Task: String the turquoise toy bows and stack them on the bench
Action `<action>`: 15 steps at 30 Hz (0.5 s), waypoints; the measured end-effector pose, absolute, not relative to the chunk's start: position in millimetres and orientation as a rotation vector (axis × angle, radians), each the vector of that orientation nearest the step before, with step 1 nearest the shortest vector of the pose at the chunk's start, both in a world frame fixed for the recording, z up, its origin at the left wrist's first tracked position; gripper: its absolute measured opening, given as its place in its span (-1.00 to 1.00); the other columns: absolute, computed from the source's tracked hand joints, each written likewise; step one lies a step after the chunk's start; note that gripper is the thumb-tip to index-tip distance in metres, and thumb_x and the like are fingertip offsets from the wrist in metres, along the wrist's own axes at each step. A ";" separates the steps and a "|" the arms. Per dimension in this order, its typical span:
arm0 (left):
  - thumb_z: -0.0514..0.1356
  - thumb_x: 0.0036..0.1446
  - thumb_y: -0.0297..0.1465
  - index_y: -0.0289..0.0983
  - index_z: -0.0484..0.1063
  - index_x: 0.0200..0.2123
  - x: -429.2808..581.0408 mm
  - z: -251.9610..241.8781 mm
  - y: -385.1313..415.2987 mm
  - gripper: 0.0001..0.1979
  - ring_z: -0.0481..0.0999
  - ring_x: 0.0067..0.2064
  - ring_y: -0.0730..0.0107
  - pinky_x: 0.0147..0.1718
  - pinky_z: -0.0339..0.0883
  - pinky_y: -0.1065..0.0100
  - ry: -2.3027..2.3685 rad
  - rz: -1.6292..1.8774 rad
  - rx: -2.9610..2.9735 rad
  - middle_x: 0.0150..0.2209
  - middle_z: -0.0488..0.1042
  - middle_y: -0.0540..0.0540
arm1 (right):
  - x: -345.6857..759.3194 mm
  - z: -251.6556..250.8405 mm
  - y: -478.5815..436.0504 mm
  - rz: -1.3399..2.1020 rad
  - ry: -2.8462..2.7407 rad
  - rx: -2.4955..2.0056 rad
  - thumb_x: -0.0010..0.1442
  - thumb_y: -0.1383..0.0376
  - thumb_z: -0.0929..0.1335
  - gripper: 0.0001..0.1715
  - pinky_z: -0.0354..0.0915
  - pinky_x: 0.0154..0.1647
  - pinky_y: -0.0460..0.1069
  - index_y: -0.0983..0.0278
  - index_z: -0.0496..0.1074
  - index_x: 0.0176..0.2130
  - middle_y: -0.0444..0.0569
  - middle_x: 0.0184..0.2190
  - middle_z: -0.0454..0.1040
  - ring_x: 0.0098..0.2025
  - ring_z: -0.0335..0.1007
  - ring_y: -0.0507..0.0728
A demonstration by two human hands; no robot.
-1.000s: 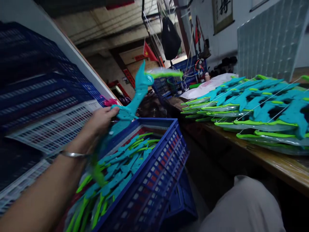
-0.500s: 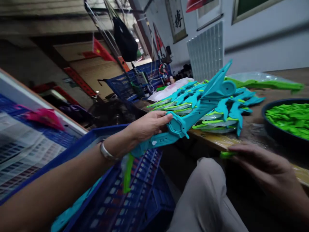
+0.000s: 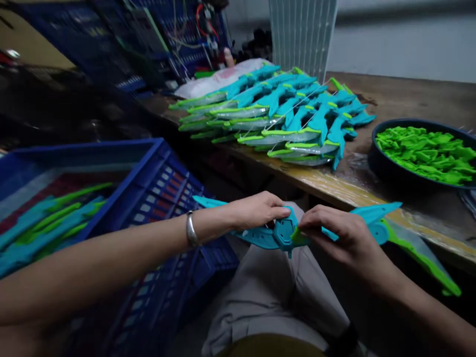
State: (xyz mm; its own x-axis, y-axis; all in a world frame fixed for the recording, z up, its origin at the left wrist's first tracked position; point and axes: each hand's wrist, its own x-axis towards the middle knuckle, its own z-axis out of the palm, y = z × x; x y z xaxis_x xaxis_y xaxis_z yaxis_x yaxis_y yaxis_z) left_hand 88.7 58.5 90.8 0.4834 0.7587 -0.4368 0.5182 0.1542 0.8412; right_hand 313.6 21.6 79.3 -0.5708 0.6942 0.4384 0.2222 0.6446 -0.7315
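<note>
Above my lap lies a turquoise plastic toy bow with green-edged, clear-filmed limbs. My left hand is closed around its middle, thumb on top beside the hexagonal recess. With pinched fingers, my right hand holds a small green plastic piece against the bow, just right of that recess. The fingers hide most of the piece, so I cannot tell whether it is seated. One limb sticks out to the right beyond my right hand.
Many similar toy bows are stacked on the wooden table. A dark round basin of small green pieces stands at the right. On the left, a blue crate contains more bows. The table edge runs just beyond my hands.
The bow has come down and levelled out over my lap. My right hand has moved left from the table edge, bringing the green piece to the bow. My view has tilted downward.
</note>
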 end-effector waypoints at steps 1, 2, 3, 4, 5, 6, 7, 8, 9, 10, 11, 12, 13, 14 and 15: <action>0.18 0.21 -0.21 -0.32 0.46 -0.43 88.7 85.3 58.0 -0.70 0.24 -0.44 0.44 -0.43 0.12 0.40 1.165 0.196 1.545 -0.51 0.32 0.04 | 310.2 71.2 19.9 0.857 -2.110 -0.725 0.39 0.46 0.37 -0.87 0.32 -0.25 -0.12 0.24 0.46 -0.19 -0.10 -0.30 0.51 -0.27 0.46 0.02; 0.15 0.23 -0.23 -0.32 0.45 -0.45 88.7 80.5 57.5 -0.69 0.22 -0.44 0.44 -0.45 0.10 0.40 1.173 0.148 1.580 -0.52 0.29 0.05 | 306.6 62.7 17.8 0.893 -2.096 -0.734 0.39 0.45 0.37 -0.88 0.32 -0.24 -0.12 0.24 0.47 -0.19 -0.11 -0.30 0.51 -0.27 0.46 0.02; 0.13 0.25 -0.24 -0.31 0.43 -0.47 88.6 76.4 57.1 -0.69 0.20 -0.45 0.44 -0.46 0.07 0.39 1.189 0.099 1.611 -0.53 0.26 0.05 | 302.9 54.3 15.5 0.921 -2.079 -0.742 0.38 0.45 0.38 -0.88 0.33 -0.24 -0.12 0.24 0.48 -0.19 -0.11 -0.30 0.51 -0.27 0.46 0.02; 0.11 0.27 -0.25 -0.31 0.41 -0.48 88.3 72.9 56.8 -0.68 0.19 -0.46 0.44 -0.48 0.04 0.38 1.207 0.046 1.637 -0.54 0.24 0.05 | 299.2 46.5 12.9 0.934 -2.065 -0.754 0.38 0.46 0.38 -0.88 0.33 -0.24 -0.12 0.24 0.48 -0.19 -0.11 -0.31 0.50 -0.28 0.46 0.02; 0.10 0.28 -0.25 -0.30 0.40 -0.48 87.9 70.1 56.8 -0.67 0.18 -0.47 0.43 -0.49 0.02 0.37 1.221 -0.004 1.656 -0.54 0.23 0.05 | 295.6 39.6 10.4 0.937 -2.056 -0.768 0.38 0.46 0.38 -0.87 0.32 -0.25 -0.12 0.24 0.48 -0.19 -0.11 -0.31 0.50 -0.28 0.45 0.02; 0.09 0.30 -0.26 -0.30 0.38 -0.49 87.5 67.6 57.2 -0.66 0.18 -0.47 0.43 -0.50 0.01 0.36 1.230 -0.049 1.666 -0.55 0.23 0.05 | 291.9 33.8 8.0 0.930 -2.050 -0.785 0.38 0.46 0.37 -0.86 0.32 -0.25 -0.12 0.24 0.49 -0.19 -0.11 -0.30 0.49 -0.29 0.45 0.01; 0.08 0.31 -0.27 -0.29 0.36 -0.50 86.8 65.5 57.9 -0.66 0.18 -0.48 0.43 -0.50 0.01 0.36 1.235 -0.089 1.670 -0.55 0.22 0.05 | 288.3 28.9 5.9 0.913 -2.047 -0.802 0.39 0.47 0.37 -0.85 0.33 -0.26 -0.11 0.24 0.49 -0.18 -0.10 -0.29 0.49 -0.28 0.45 0.02; 0.07 0.32 -0.29 -0.28 0.35 -0.50 86.0 63.4 59.0 -0.66 0.18 -0.48 0.43 -0.50 0.01 0.35 1.238 -0.121 1.671 -0.56 0.22 0.06 | 284.6 24.8 4.2 0.892 -2.044 -0.820 0.39 0.47 0.36 -0.85 0.33 -0.26 -0.11 0.23 0.49 -0.17 -0.09 -0.28 0.48 -0.27 0.44 0.02; 0.07 0.31 -0.31 -0.28 0.33 -0.51 84.9 61.2 60.4 -0.67 0.19 -0.48 0.43 -0.50 0.01 0.35 1.240 -0.146 1.670 -0.57 0.22 0.06 | 280.9 21.2 2.8 0.877 -2.042 -0.839 0.39 0.47 0.36 -0.84 0.33 -0.26 -0.11 0.23 0.50 -0.16 -0.09 -0.26 0.48 -0.26 0.44 0.02; 0.08 0.30 -0.33 -0.27 0.32 -0.52 83.5 58.9 62.0 -0.68 0.20 -0.49 0.42 -0.49 0.02 0.35 1.242 -0.163 1.667 -0.57 0.23 0.06 | 277.2 17.7 1.7 0.870 -2.036 -0.858 0.39 0.47 0.35 -0.84 0.34 -0.25 -0.11 0.22 0.50 -0.15 -0.08 -0.25 0.47 -0.25 0.44 0.02; 0.09 0.28 -0.36 -0.27 0.32 -0.53 81.7 56.4 63.7 -0.69 0.21 -0.49 0.42 -0.49 0.02 0.35 1.242 -0.171 1.663 -0.58 0.24 0.06 | 273.4 14.0 0.8 0.866 -2.027 -0.877 0.39 0.46 0.35 -0.83 0.34 -0.25 -0.10 0.22 0.50 -0.15 -0.08 -0.25 0.46 -0.24 0.44 0.03; 0.12 0.25 -0.38 -0.27 0.32 -0.55 79.6 53.7 65.3 -0.71 0.22 -0.50 0.41 -0.49 0.01 0.34 1.243 -0.171 1.657 -0.60 0.25 0.05 | 269.6 9.8 0.1 0.862 -2.016 -0.900 0.39 0.46 0.35 -0.83 0.35 -0.25 -0.09 0.21 0.50 -0.15 -0.07 -0.25 0.45 -0.24 0.43 0.04; 0.16 0.19 -0.40 -0.27 0.32 -0.57 77.0 51.0 66.7 -0.72 0.22 -0.51 0.41 -0.49 0.00 0.33 1.239 -0.166 1.646 -0.61 0.26 0.05 | 265.8 5.2 -0.8 0.860 -2.006 -0.925 0.39 0.45 0.35 -0.84 0.35 -0.25 -0.08 0.21 0.50 -0.15 -0.07 -0.25 0.43 -0.24 0.42 0.05; 0.20 0.13 -0.43 -0.28 0.34 -0.59 74.0 48.2 67.8 -0.75 0.23 -0.52 0.40 -0.50 0.00 0.33 1.230 -0.153 1.629 -0.62 0.27 0.04 | 262.2 0.0 -1.8 0.860 -1.999 -0.952 0.39 0.43 0.34 -0.85 0.35 -0.26 -0.07 0.21 0.50 -0.16 -0.06 -0.25 0.42 -0.24 0.41 0.05; 0.24 0.05 -0.45 -0.28 0.36 -0.59 70.7 45.5 68.5 -0.80 0.24 -0.52 0.39 -0.50 0.01 0.33 1.221 -0.120 1.603 -0.63 0.29 0.04 | 258.8 -5.6 -3.1 0.859 -1.990 -0.981 0.39 0.42 0.34 -0.87 0.36 -0.26 -0.06 0.22 0.49 -0.16 -0.05 -0.24 0.41 -0.24 0.40 0.06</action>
